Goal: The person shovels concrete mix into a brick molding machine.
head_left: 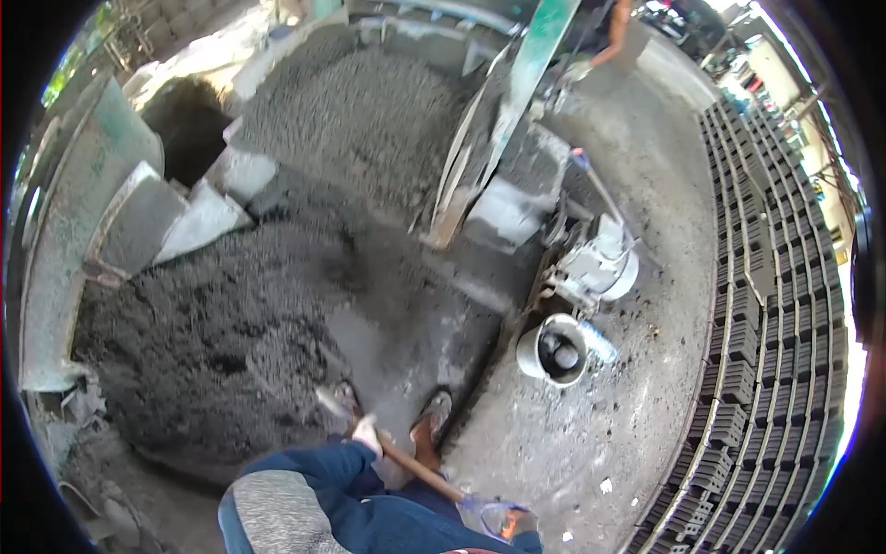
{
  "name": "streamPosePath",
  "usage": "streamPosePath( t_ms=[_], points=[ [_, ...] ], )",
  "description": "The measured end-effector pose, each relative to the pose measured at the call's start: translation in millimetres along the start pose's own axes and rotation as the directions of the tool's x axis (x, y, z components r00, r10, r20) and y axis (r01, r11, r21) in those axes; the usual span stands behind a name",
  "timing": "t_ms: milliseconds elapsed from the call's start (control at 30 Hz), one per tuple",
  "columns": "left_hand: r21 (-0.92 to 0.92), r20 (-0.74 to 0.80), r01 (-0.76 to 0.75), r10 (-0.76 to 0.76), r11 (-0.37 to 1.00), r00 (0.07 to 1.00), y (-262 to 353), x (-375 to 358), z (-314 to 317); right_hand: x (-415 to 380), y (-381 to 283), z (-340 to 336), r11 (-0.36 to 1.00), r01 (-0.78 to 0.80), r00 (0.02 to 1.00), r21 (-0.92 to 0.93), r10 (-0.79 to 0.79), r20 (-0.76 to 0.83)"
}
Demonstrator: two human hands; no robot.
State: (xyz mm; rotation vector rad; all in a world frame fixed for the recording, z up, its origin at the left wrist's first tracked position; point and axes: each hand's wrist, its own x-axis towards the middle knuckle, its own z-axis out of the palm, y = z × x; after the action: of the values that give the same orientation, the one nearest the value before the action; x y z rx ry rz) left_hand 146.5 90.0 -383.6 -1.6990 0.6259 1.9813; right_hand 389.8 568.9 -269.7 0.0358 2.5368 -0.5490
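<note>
My left hand (367, 436), in a pale glove, is closed around the wooden shaft of a shovel (415, 467) in front of my legs. At the shovel's blue D-shaped grip, my right hand (510, 524) is wrapped on the handle, partly cut off by the sleeve and picture edge. The shovel's lower end points left, near my sandalled left foot, beside a dark, damp-looking heap of loose mix (231, 342). Its blade shows only as a small pale shape.
A grey heap (351, 120) lies behind, beside a green metal beam (531, 78). Right of my feet stand a bucket (554, 351) and a motor-like machine part (604, 263). Racks of stacked blocks (738, 342) line the right side. Another person's arm (616, 37) shows at the top.
</note>
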Motion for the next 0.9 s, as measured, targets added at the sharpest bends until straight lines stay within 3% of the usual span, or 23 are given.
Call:
streamPosePath(
  t_ms=[67,100,133,200,267,300,333,367,400,433,467,500,533,567,600,633,667,700,733,767,800,833,900],
  points=[
    [0.061,0.013,-0.080,0.080,0.995,0.997,-8.8,3.8,-6.6,-24.1,78.2,65.5,0.983,0.173,0.976,-0.055,-0.179,-0.124],
    [0.126,-0.041,-0.009,0.014,0.992,0.999,-3.3,-23.7,2.9,-23.4,36.8,34.2,0.994,-0.046,0.998,0.101,0.049,-0.036],
    [0.056,-0.020,-0.023,0.024,0.998,1.000,-5.8,-18.6,-2.8,-20.1,14.3,26.3,0.959,-0.201,0.979,0.200,0.206,0.000],
    [0.137,-0.045,-0.056,0.063,0.989,0.997,18.8,-72.5,30.3,-4.3,-17.9,16.3,0.866,-0.347,0.930,0.360,0.368,0.013],
    [0.154,0.234,-0.299,0.260,0.942,0.937,56.4,-143.3,79.7,21.2,-49.4,6.2,0.830,-0.352,0.912,0.432,0.409,-0.043],
    [0.230,0.511,-0.596,0.426,0.769,0.746,80.5,-156.4,97.7,40.3,-63.8,-1.6,0.865,-0.296,0.919,0.404,0.374,-0.127],
    [0.063,0.648,-0.439,0.298,0.896,0.701,110.9,-168.3,125.1,56.7,-80.7,-13.9,0.919,-0.256,0.923,0.299,0.324,-0.208],
    [0.029,0.667,-0.382,0.267,0.924,0.696,139.4,-197.9,164.2,76.5,-104.0,-32.7,0.969,-0.231,0.921,0.087,0.247,-0.301],
    [-0.014,0.632,-0.369,0.294,0.929,0.717,158.0,-279.2,213.1,96.3,-131.8,-59.7,0.969,-0.243,0.897,-0.043,0.208,-0.390],
    [-0.056,0.604,-0.327,0.293,0.943,0.741,178.9,-340.0,250.8,109.8,-169.6,-97.0,0.955,-0.290,0.848,-0.055,0.231,-0.477],
    [-0.067,0.776,-0.306,0.242,0.950,0.582,206.1,-358.4,278.5,116.2,-198.8,-133.2,0.897,-0.118,0.784,0.426,0.348,-0.515],
    [-0.110,0.834,-0.320,0.262,0.941,0.486,223.4,-392.3,304.9,122.7,-227.8,-169.5,0.299,0.454,0.702,0.840,0.460,-0.543],
    [-0.179,0.886,-0.415,0.330,0.892,0.327,233.7,-429.9,324.2,129.4,-256.7,-206.1,-0.108,0.725,0.609,0.680,0.561,-0.561],
    [-0.235,0.905,-0.422,0.356,0.876,0.234,247.7,-447.2,345.7,129.1,-285.9,-249.8,0.489,0.647,0.382,0.585,0.456,-0.804],
    [-0.237,0.941,-0.344,0.302,0.909,0.151,266.9,-456.6,364.8,97.9,-362.5,-313.4,0.739,0.602,0.166,0.303,0.255,-0.953],
    [-0.227,0.958,-0.282,0.266,0.932,0.106,281.9,-462.1,378.9,88.2,-389.5,-346.3,0.756,0.652,0.053,0.059,0.032,-0.998],
    [-0.253,0.943,-0.319,0.307,0.913,0.130,284.3,-476.1,382.5,78.6,-406.2,-370.0,0.813,0.564,0.007,-0.145,-0.181,-0.983],
    [-0.204,0.975,-0.288,0.219,0.936,0.021,297.9,-466.3,387.2,77.9,-423.7,-391.1,0.782,0.501,-0.078,-0.372,-0.387,-0.919],
    [-0.208,0.970,-0.317,0.237,0.925,0.055,302.1,-458.4,386.4,76.0,-427.5,-393.9,0.766,0.490,0.023,-0.416,-0.488,-0.872],
    [-0.195,0.978,-0.315,0.207,0.929,0.006,310.4,-435.3,384.6,69.9,-439.3,-389.9,0.827,0.367,0.207,-0.426,-0.519,-0.829],
    [-0.193,0.966,-0.366,0.242,0.910,0.092,305.4,-424.5,373.2,78.7,-437.4,-376.1,0.820,0.317,0.233,-0.477,-0.555,-0.799],
    [-0.202,0.958,-0.413,0.266,0.888,0.102,301.7,-406.2,359.9,87.3,-435.6,-362.3,0.805,0.269,0.259,-0.528,-0.589,-0.766],
    [-0.189,0.913,-0.513,0.341,0.838,0.222,279.7,-390.9,330.5,112.3,-414.9,-321.6,0.775,0.353,0.257,-0.524,-0.619,-0.742]
  ],
)
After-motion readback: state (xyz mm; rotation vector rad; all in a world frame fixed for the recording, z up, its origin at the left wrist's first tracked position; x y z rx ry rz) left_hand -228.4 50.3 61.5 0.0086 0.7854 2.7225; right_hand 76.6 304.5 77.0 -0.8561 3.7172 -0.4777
